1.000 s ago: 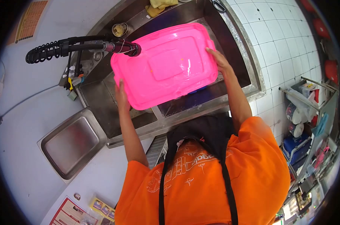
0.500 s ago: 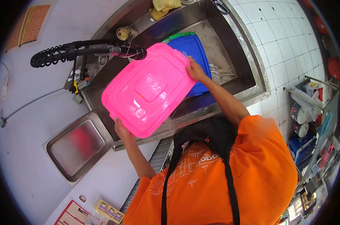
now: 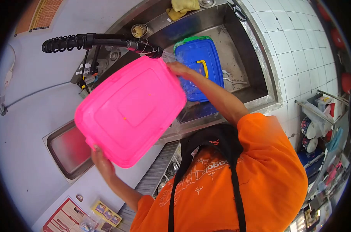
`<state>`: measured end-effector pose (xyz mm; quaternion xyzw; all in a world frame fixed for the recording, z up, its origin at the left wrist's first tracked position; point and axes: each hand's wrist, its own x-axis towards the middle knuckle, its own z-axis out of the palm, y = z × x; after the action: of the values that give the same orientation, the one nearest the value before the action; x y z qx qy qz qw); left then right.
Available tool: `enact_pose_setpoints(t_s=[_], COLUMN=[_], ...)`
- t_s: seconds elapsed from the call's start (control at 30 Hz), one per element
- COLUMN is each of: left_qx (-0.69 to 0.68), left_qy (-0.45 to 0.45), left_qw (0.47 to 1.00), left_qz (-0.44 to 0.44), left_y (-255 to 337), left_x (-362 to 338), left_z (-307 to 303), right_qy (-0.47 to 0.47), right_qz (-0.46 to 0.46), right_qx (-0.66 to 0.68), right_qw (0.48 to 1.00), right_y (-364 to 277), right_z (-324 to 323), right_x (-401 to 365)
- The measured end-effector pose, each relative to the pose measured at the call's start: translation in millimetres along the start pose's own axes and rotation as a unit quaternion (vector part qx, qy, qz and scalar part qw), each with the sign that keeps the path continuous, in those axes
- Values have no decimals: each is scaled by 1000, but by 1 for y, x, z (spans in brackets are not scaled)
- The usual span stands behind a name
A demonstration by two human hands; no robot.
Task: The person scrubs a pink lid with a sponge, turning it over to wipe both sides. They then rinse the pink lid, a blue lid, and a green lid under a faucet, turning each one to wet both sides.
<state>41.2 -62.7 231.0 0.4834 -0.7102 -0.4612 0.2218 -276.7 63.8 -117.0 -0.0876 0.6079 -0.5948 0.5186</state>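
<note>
A large pink plastic lid [image 3: 138, 116] is tilted between my two hands, overhanging the sink's left side and a metal tray. My left hand [image 3: 102, 159] grips its lower left edge. My right hand [image 3: 179, 70] is closed on its upper right corner, close to the faucet's nozzle. From the black spring faucet [image 3: 144, 48], water sprays to the right past that corner. Below in the sink lies a blue lid [image 3: 201, 52] with a yellow handle [image 3: 204, 69]; a green edge [image 3: 194, 39] shows beneath it.
The steel sink [image 3: 252, 73] holds a light-coloured utensil [image 3: 235, 81] right of the blue lid. A yellow cloth [image 3: 183, 7] and black-handled scissors [image 3: 238, 11] lie on its far rim. A shallow metal tray [image 3: 69, 145] stands at the left.
Both hands have carried the pink lid left and down, off the blue lid, whose yellow handle now shows. Water spray is now visible from the faucet.
</note>
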Motion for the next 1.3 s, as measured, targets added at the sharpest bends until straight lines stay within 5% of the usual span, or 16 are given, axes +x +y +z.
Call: enact_pose_setpoints(t_s=[0.13, 0.23, 0.27, 0.3, 0.33, 0.43, 0.5, 0.57, 0.63, 0.8, 0.87, 0.93, 1.0, 1.07, 1.2, 1.3], left_qx=[268, 353, 354, 352, 343, 432, 412, 387, 438, 410, 384, 560, 356, 248, 328, 363], left_qy=[42, -21, -27, -92, -153, -202, -205, -170, -153, -140, -133, -140, -126, -131, -183, -160], left_qw=[958, 933, 933, 910, 868, 845, 832, 842, 788, 836, 867, 755, 857, 895, 862, 874], left_qz=[95, 63, 65, 198, 325, 241, 311, 336, 404, 337, 290, 312, 351, 348, 340, 282], left_y=[42, 60, 64, 83, 93, 67, 24, -32, -85, -165, -176, -185, -196, -174, -165, -137], left_x=[0, 9, 9, 0, -7, -6, 0, 8, 22, 59, 78, 95, 120, 108, 63, 44], left_z=[-57, -123, -120, -92, -78, -63, -28, 0, 16, 60, 72, 81, 110, 164, 256, 277], right_qy=[-116, -219, -331, -438, -439, -386, -339, -198, -194, -138, -105, -81, -61, -52, -75, 11], right_qz=[54, 69, 79, 87, 88, 72, -4, 45, 40, -16, -59, -61, -62, -43, -55, -28], right_qx=[183, 362, 416, 459, 461, 458, 335, 295, 285, 289, 298, 292, 295, 326, 375, 383], right_qw=[975, 903, 844, 767, 766, 797, 879, 933, 938, 947, 947, 951, 952, 943, 922, 923], right_y=[-11, -5, -4, -4, -4, -4, 0, -3, 3, 0, 4, 14, 18, 18, 22, 5], right_z=[46, 63, 59, 54, 48, 19, -19, -53, -82, -97, -86, -68, -53, -40, -37, -44], right_x=[-24, -31, -36, -41, -41, -28, -19, -19, -17, -61, -82, -91, -91, -91, -74, -77])
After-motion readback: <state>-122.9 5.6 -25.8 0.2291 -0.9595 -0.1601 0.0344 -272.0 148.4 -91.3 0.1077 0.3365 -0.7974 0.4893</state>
